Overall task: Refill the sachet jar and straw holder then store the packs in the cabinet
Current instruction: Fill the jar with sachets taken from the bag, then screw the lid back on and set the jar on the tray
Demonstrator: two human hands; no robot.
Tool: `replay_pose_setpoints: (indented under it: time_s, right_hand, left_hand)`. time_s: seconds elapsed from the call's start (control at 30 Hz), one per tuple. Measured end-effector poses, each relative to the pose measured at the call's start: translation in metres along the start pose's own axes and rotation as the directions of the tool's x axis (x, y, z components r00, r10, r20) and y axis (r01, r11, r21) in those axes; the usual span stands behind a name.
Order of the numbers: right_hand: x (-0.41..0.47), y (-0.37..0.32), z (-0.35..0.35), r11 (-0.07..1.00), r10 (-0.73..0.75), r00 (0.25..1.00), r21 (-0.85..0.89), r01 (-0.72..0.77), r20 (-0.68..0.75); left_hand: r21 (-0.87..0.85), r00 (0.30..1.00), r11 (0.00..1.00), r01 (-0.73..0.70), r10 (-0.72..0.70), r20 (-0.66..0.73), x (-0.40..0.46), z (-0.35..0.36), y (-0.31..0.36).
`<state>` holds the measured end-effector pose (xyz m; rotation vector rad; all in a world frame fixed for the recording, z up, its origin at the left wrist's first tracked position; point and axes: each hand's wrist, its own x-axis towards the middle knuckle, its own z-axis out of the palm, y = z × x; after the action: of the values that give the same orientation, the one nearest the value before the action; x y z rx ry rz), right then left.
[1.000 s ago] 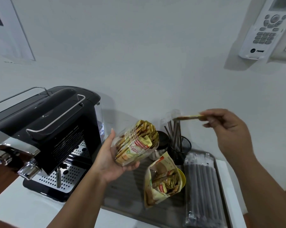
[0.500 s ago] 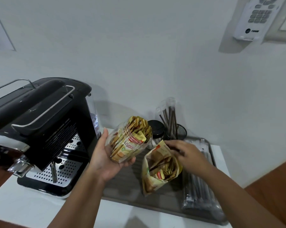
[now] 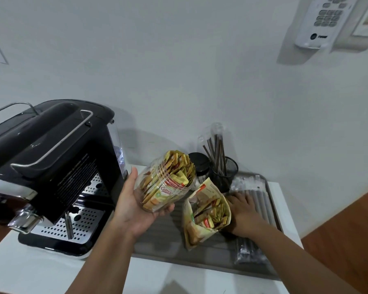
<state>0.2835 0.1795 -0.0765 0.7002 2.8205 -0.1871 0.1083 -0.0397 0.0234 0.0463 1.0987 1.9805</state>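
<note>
One jar in hand, one pack open on the tray

We count two hands, one jar, one sachet pack, one straw holder and one straw pack. Our landmark is the tray [image 3: 157, 240]. Above its left end our left hand [image 3: 134, 206] cups the clear jar [image 3: 164, 183], tilted with its mouth toward the wall and crammed with yellow sachets; we read "Coffee mate" on one of them. On the middle of the tray the sachet pack [image 3: 204, 213] stands open, more sachets showing inside. Our right hand [image 3: 244, 211] rests against the pack's right side, fingers loosely spread; whether it grips the pack we cannot tell. The black mesh straw holder [image 3: 225, 170] stands at the tray's far edge with several dark straws, beside a black lid [image 3: 198, 162]. The straw pack [image 3: 253, 219] lies along the tray's right side. Left of the tray sits one coffee machine [image 3: 51, 166]. High on the wall above the tray's right end hangs a white remote [image 3: 318, 22]; its logo is blurred
</note>
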Motion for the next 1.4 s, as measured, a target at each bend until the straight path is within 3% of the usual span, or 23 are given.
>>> replay_pose_setpoints:
  time_s: [0.13, 0.27, 0.47, 0.57, 0.7, 0.77, 0.83, 0.93, 1.03, 1.13, 1.23, 1.4]
  right_hand:
    - [-0.001, -0.002, -0.010, 0.996, 0.056, 0.997, 0.077, -0.052, -0.052]
    - [-0.013, 0.007, -0.035, 0.897, 0.152, 0.987, 0.427, -0.118, -0.047]
    - [-0.050, -0.003, -0.094, 0.807, 0.313, 0.869, 0.590, -0.031, -0.384]
    - [-0.068, -0.042, -0.121, 0.835, 0.192, 0.879, 0.544, 0.088, -0.436]
    - [-0.072, -0.087, -0.134, 0.922, -0.003, 0.942, 0.365, 0.132, -0.334]
    - [-0.072, -0.097, -0.136, 0.891, 0.002, 0.946, 0.431, 0.145, -0.323]
    - [-0.073, -0.103, -0.136, 0.777, 0.039, 0.943, 0.604, 0.179, -0.330]
    - [-0.071, -0.109, -0.132, 0.498, 0.084, 0.922, 0.818, 0.289, -0.377]
    - [-0.069, -0.116, -0.129, 0.305, 0.111, 0.892, 0.869, 0.389, -0.438]
    - [-0.066, -0.123, -0.126, 0.177, 0.128, 0.872, 0.876, 0.449, -0.472]
    - [-0.064, -0.126, -0.126, 0.221, 0.123, 0.862, 0.860, 0.459, -0.492]
    - [-0.059, -0.135, -0.131, 0.581, 0.076, 0.812, 0.687, 0.436, -0.579]
  left_hand:
    - [0.016, 1.000, 1.000, 0.015, -0.015, 0.012, -0.002, 0.000, 0.004]
    - [0.029, 0.999, 0.999, 0.017, -0.018, 0.029, -0.002, -0.002, 0.009]
    - [0.055, 0.996, 0.998, 0.019, -0.023, 0.081, 0.000, 0.001, 0.016]
    - [0.077, 0.993, 0.997, 0.028, -0.036, 0.109, 0.001, 0.004, 0.020]
    - [0.097, 0.987, 0.992, 0.074, -0.087, 0.133, 0.003, 0.005, 0.023]
    - [0.130, 0.985, 0.988, 0.079, -0.098, 0.141, 0.003, 0.006, 0.023]
    - [0.168, 0.983, 0.983, 0.079, -0.104, 0.150, 0.001, 0.006, 0.021]
    - [0.192, 0.980, 0.977, 0.093, -0.124, 0.155, -0.003, 0.006, 0.019]
    - [0.202, 0.979, 0.975, 0.089, -0.124, 0.163, -0.006, 0.007, 0.018]
    - [0.213, 0.975, 0.973, 0.088, -0.128, 0.182, -0.009, 0.009, 0.018]
    - [0.225, 0.971, 0.971, 0.085, -0.132, 0.200, -0.010, 0.013, 0.017]
    - [0.277, 0.970, 0.960, 0.035, -0.100, 0.224, -0.014, 0.019, 0.021]
